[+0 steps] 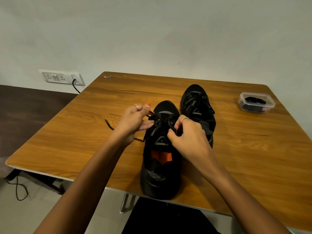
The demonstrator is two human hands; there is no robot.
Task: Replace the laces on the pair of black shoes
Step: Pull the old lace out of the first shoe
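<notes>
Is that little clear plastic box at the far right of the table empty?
Not empty. Through the small clear plastic box, a dark bundle of black laces shows inside. Whether a lid covers it, cannot tell.

Two black shoes (161,149) (198,108) at frame centre, two hands (133,122) (187,135) on the nearer, one plastic box (256,103) at right, one wall socket plate (62,78) upper left, one table (244,149).

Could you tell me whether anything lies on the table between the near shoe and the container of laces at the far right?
Yes: the far shoe stands just right of the near shoe, partly in that line. Beyond it, bare table runs to the container. Both hands hold the near shoe's lace.
</notes>
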